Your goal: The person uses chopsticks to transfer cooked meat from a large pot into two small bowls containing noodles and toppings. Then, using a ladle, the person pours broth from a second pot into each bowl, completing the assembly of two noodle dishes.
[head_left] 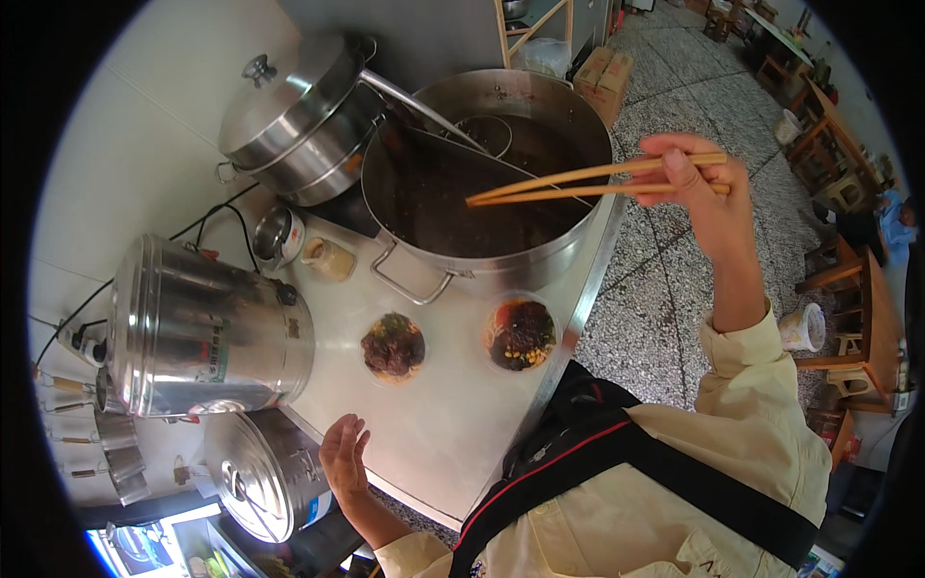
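Observation:
My right hand (701, 193) grips a pair of long wooden chopsticks (578, 180), their tips close together over the near compartment of a large divided steel pot (511, 275). Dark liquid fills the pot on both sides of its divider. A round wire strainer (487, 135) with a long metal handle rests in the far compartment. Below the pot, two round bowls stand on the steel counter: one bowl of food (392, 349) has dark sauce and green bits, the other bowl (520, 337) dark sauce and yellow pieces. My left hand (347, 455) hovers empty by the counter's near edge, fingers slightly curled.
A lidded steamer pot (299, 116) stands behind. To the left are a large steel canister (217, 328), a small metal cup (275, 234) and a jar (330, 260). Another lidded pot (260, 477) sits lower left. Wooden tables (858, 318) stand across the speckled floor.

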`<state>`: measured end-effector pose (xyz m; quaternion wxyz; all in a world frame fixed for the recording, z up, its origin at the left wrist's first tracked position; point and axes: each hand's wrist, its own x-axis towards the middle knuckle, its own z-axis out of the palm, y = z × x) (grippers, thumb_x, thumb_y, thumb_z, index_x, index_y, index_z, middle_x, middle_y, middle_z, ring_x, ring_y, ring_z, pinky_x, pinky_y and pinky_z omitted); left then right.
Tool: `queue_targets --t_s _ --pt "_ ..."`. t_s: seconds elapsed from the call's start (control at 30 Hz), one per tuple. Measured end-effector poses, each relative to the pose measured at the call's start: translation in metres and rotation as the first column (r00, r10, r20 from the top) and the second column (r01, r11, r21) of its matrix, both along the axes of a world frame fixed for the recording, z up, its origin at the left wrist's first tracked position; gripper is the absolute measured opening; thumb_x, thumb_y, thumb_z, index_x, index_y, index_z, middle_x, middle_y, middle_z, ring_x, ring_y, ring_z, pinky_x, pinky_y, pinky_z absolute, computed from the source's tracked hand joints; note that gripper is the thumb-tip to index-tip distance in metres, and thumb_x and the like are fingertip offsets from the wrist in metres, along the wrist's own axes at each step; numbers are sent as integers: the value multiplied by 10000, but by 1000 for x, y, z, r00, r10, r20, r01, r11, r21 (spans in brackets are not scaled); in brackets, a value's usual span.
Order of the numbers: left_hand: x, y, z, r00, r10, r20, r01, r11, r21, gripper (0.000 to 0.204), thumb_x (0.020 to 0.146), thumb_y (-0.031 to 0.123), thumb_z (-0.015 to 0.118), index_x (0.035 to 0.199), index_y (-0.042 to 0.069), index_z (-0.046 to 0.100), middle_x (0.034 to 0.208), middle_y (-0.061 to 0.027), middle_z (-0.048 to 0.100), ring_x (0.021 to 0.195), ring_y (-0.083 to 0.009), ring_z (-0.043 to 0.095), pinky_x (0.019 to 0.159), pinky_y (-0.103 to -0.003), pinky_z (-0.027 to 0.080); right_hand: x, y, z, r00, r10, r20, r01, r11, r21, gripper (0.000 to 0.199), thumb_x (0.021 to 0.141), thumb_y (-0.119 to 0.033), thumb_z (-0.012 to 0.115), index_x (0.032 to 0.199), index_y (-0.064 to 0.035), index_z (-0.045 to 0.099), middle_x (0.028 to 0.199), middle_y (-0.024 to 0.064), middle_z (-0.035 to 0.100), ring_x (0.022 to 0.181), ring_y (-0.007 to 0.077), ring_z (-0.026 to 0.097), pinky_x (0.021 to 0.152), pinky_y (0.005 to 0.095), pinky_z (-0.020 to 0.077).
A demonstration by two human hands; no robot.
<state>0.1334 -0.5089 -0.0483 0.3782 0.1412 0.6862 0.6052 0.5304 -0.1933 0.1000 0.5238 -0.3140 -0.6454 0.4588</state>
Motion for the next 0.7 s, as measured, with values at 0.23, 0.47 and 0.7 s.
queue_targets --t_s 0.23,0.47,0.7 --pt "-9 56 61 954 -107 -282 124 991 44 338 852 173 626 1106 -43 567 1019 -97 612 936 -177 586 824 -317 489 13 13 -11 997 34 66 -36 999 29 271 914 -175 544 1006 73 602 858 179 659 759 232 674 622 281 569" --pt "-18 125 125 903 -153 -401 191 980 56 336 829 130 662 1103 -42 572 1033 -95 618 932 -149 582 838 -261 463 15 29 -15 990 84 113 -89 995 44 290 914 -200 545 989 74 605 859 185 658 755 239 676 612 283 568" --pt "-10 141 115 872 -242 -427 250 967 -36 320 826 88 658 1099 -53 566 1002 -91 614 923 -138 577 832 -233 452 12 36 -21 984 159 80 -159 987 2 237 910 -149 544 982 66 612 872 170 656 765 224 672 623 268 563"
